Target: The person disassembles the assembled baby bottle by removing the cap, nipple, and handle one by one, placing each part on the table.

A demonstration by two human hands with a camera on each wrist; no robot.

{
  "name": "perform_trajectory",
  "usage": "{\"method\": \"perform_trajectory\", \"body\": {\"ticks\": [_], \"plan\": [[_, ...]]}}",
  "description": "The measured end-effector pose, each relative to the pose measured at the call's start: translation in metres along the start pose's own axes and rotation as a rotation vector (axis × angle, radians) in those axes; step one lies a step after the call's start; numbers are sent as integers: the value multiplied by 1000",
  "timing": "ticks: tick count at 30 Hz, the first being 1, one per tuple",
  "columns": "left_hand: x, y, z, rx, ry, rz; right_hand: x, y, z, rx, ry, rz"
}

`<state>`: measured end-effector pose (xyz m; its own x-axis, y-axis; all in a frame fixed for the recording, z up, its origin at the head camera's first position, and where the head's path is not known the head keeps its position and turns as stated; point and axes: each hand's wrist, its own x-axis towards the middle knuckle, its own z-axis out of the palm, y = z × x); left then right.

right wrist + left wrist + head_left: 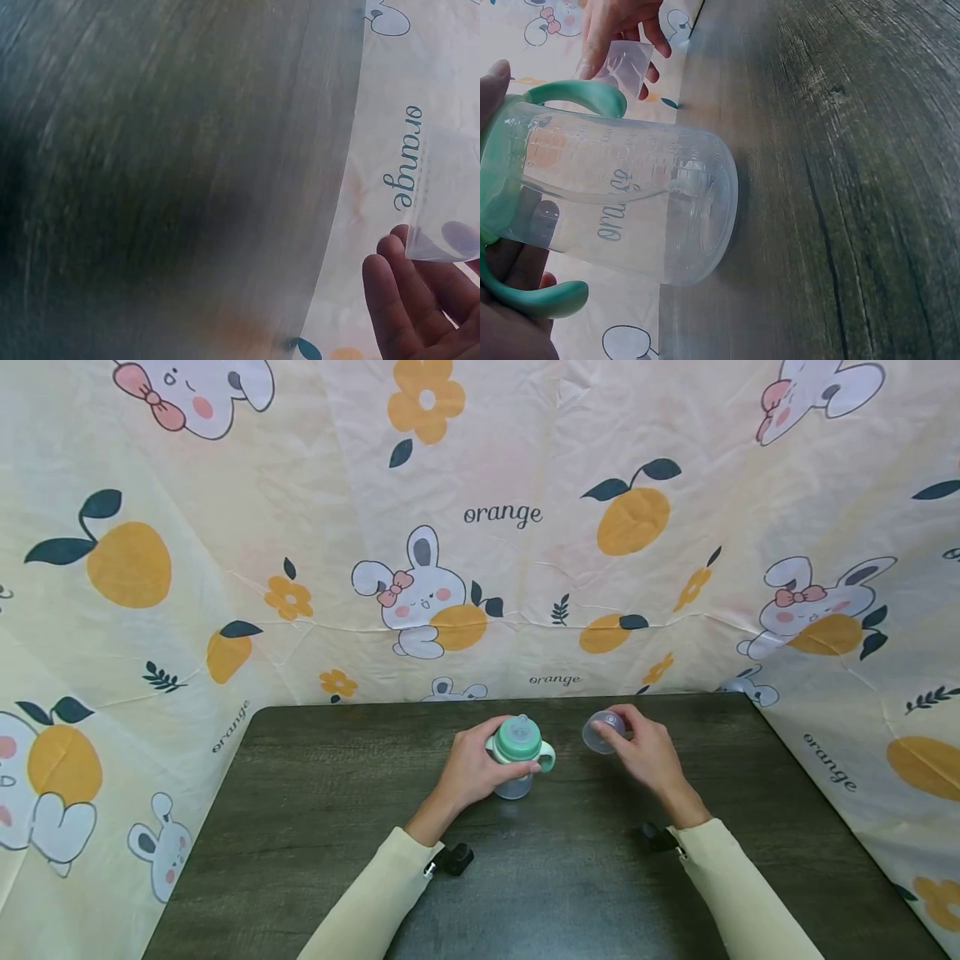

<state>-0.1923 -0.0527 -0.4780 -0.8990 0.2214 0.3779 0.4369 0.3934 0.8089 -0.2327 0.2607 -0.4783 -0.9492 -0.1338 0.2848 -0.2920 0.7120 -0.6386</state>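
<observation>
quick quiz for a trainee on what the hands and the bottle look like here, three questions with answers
1. How many green handles show on the bottle in the left wrist view?

2. Which item is in the right hand?
A) a spoon
B) a clear cap
C) a plate

3. True or false: the clear cap is fitted on top of the bottle.

Key:
1. Two
2. B
3. False; the clear cap is apart from the bottle, which the left hand holds.
</observation>
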Motion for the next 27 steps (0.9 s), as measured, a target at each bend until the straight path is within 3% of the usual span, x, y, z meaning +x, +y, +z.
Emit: {"method": "perform_trajectory", "body": {"ticks": [16,27], "plan": [[1,0,1,-3,-2,5,-1,13,-4,-56,-14,22],[0,-1,1,-20,-1,5,-3,19,-5,-95,-72,35]]}}
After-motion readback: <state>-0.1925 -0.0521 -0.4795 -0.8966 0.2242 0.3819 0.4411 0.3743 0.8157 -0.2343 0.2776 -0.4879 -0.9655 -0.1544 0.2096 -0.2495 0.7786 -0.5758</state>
